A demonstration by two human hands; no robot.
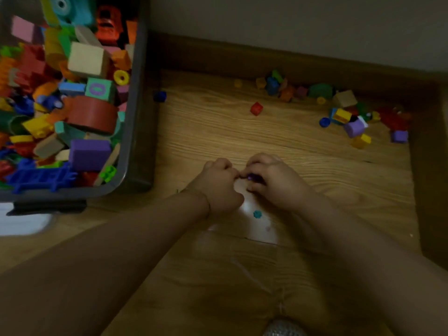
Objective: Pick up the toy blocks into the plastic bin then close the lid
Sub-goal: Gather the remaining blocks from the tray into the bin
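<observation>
Head view, dim light. Both hands were low on the wooden floor (pixel 278 146), knuckles up, fingers curled, meeting at centre frame. The right hand (pixel 274 180) had its fingertips bent around a small purple piece (pixel 252 177); the left hand (pixel 218 185) was closed into a loose fist with its fingertips touching that same piece. Which hand actually carried it could not be told.

A small teal piece (pixel 257 214) lay on a pale glossy patch of floor just below the hands.

The plastic bin (pixel 135 98) sat at upper left, well apart from the hands, lid off, heaped with mixed toy blocks. A white lid-like edge (pixel 21 221) showed below its dark latch (pixel 48 206).

Loose blocks (pixel 349 117) remained on the floor along the dark baseboard (pixel 242 59) at upper right. A red cube (pixel 256 108) lay alone in the middle, and a blue round piece (pixel 160 96) sat just beside the bin wall.
</observation>
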